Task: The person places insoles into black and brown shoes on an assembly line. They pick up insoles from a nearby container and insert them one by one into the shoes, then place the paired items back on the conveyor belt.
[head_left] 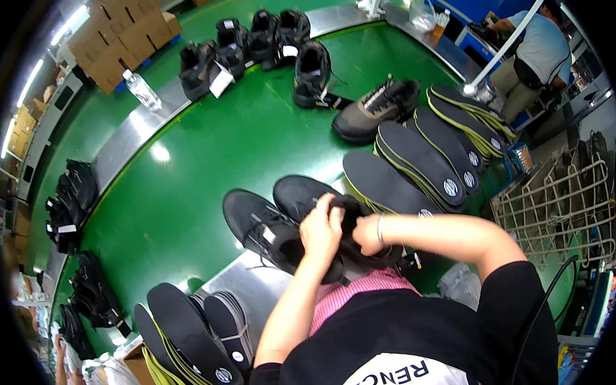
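A black lace-up shoe (300,190) lies in front of my body with its toe pointing away to the left. My left hand (321,227) is closed on the near side of its opening, thumb at the dark tongue. Curled fingers of my right hand (369,235) grip the shoe at the collar; their tips are hidden by the dark upper. Just left of it, a second black shoe (252,218) rests with loose laces, touching or nearly touching the first. Whether an insole is inside the held shoe I cannot tell.
Stacks of dark insoles with yellow-green edges (419,161) lie to the right, more insoles (187,326) at the lower left. Across the green conveyor (198,169) stand several dark shoes (231,46), a brown-grey shoe (376,112) and a bottle (141,90). A wire rack (556,211) is at right; a person (537,52) works beyond.
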Demonstrator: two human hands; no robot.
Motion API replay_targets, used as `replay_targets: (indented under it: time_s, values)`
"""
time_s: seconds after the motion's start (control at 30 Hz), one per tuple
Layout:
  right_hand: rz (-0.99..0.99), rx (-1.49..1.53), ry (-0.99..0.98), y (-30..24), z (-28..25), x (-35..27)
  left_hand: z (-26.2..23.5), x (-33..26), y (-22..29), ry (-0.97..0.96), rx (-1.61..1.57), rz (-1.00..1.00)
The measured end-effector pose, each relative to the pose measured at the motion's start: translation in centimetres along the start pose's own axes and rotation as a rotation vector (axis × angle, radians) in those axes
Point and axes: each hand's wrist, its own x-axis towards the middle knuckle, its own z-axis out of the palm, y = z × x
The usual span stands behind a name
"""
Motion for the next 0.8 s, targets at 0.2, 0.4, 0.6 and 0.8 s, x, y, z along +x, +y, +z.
replay_targets:
  time_s: [0.2, 0.4, 0.6, 0.8]
  values:
    - [0.306, -0.144, 0.373, -2.0, 3.7, 2.6, -0.1, 0.1, 0.2, 0.026, -0.014, 0.025]
    - [-0.071, -0.086, 0.024, -1.2, 2.8, -0.3, -0.2, -0.3, 0.2, 0.03, 0.035, 0.021]
    - [-0.235, -0.018, -0.012, 0.1, 4.7, -2.4, -1.1, -1.0, 2.0, -0.022, 0.054, 0.072]
    - [-0.222, 0.371, 0.254, -2.2, 2.6, -3.1, -4.3, -4.9, 2.4, 0.084, 0.39, 0.05]
